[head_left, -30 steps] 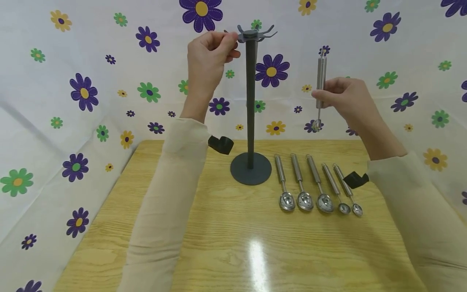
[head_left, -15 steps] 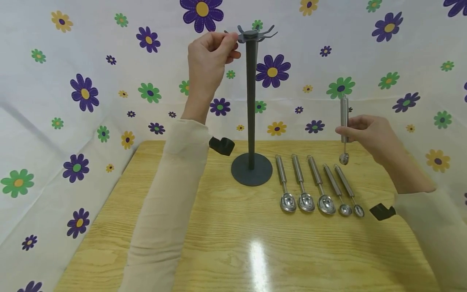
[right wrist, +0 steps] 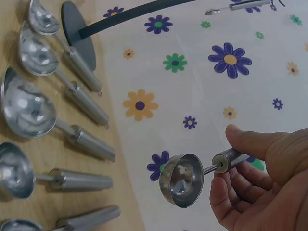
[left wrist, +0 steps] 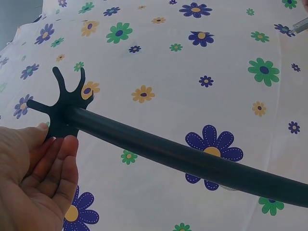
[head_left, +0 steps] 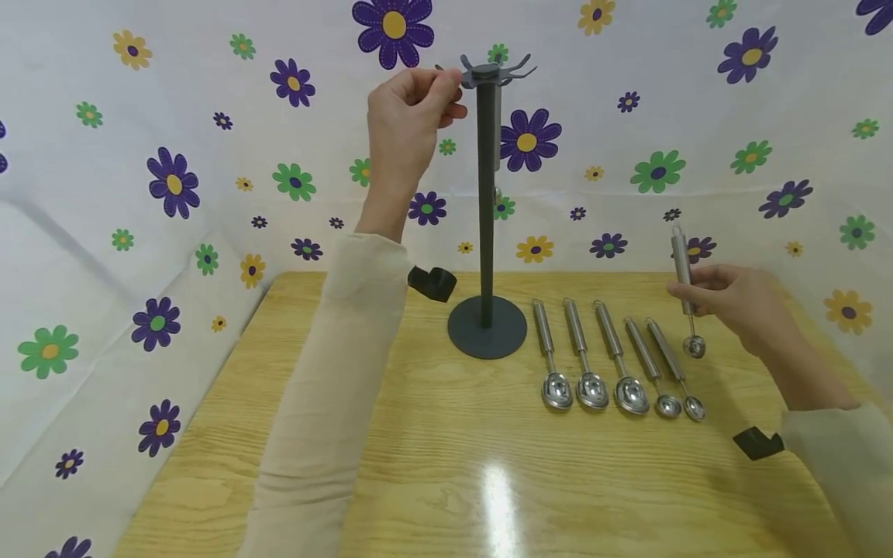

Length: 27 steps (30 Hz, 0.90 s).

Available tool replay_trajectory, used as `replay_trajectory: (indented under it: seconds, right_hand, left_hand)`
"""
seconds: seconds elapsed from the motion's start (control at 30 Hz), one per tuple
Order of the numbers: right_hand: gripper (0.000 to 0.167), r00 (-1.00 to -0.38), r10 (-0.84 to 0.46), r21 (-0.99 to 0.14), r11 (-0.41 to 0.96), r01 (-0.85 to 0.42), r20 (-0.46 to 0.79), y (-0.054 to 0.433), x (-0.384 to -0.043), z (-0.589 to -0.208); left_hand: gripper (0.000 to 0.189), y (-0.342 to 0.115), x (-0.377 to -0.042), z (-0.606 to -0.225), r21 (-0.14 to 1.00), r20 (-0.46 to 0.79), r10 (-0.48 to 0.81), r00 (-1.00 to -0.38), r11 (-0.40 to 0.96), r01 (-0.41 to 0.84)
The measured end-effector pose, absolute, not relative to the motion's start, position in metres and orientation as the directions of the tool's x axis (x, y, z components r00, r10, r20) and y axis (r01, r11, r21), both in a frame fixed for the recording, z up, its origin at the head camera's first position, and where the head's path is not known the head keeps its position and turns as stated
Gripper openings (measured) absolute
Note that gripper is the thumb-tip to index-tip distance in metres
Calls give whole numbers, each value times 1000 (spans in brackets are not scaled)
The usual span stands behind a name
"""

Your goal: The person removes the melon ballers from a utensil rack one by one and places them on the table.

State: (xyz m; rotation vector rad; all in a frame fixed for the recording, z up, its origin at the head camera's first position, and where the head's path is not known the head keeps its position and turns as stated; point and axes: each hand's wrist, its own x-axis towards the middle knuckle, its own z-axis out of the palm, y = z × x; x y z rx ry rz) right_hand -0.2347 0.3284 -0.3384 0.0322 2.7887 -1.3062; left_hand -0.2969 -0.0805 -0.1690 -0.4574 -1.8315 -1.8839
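My left hand pinches one hook of the dark metal stand's top between thumb and fingers. In the left wrist view that hand sits under the hook crown. My right hand grips the steel handle of a small round-bowled scoop, upright with its bowl down, above the table's right side. The right wrist view shows its hollow bowl beyond the fingers. Behind the pole hangs another scoop, partly hidden.
Several steel scoops lie in a row on the wooden table, among them a larger one and a small one at the right end. The stand's round base is left of them. A flowered cloth hangs behind.
My right hand has moved down and to the right with the scoop, away from the stand. My left hand keeps its hold. The head view has shifted slightly, showing more of the hanging scoop.
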Motion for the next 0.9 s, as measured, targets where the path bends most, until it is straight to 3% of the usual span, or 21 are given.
replay_trajectory:
  seconds: [0.33,0.57,0.9]
  right_hand:
    - [59,-996,-22,-774,631,52,-85,343,-228,-359]
    - [75,-989,-9,-728,678,105,-151,357,-222,-374]
    - [83,-976,-5,-683,715,149,-217,370,-214,-388]
  left_hand:
    - [16,-81,-295,-169,839,541,-116,-833,6,544]
    - [17,-79,-295,-170,839,541,-110,-834,4,544]
    - [16,-78,-294,-170,832,552,-115,-826,9,554]
